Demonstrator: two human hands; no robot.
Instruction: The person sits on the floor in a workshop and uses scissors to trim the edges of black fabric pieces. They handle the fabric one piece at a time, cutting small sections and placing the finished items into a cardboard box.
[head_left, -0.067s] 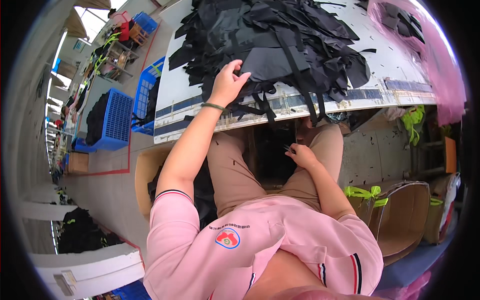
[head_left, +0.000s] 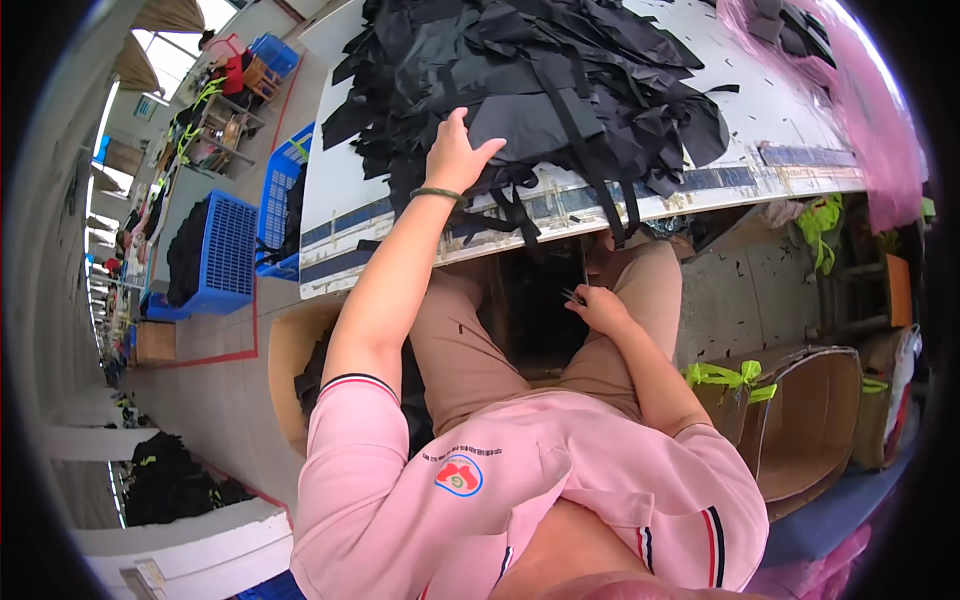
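Observation:
A heap of black fabric pieces with straps lies on the white table. At its near left side is my left hand, thumb and fingers apart, with nothing gripped. The fingertips are beside a smooth black panel; whether they touch it I cannot tell. My right hand is low by my right thigh, below the table edge. Its fingers are closed around small thread snips, of which only the metal tips show. Black straps hang over the table's front edge.
Blue plastic crates with black material stand on the floor at left. An open cardboard box is at right, near a bright green tied strip. Pink plastic film drapes over the table's right end. Another carton sits by my left leg.
My left hand has opened wider, its thumb now stretched away from the fingers. The right hand keeps its hold on the snips. The whole view has shifted slightly.

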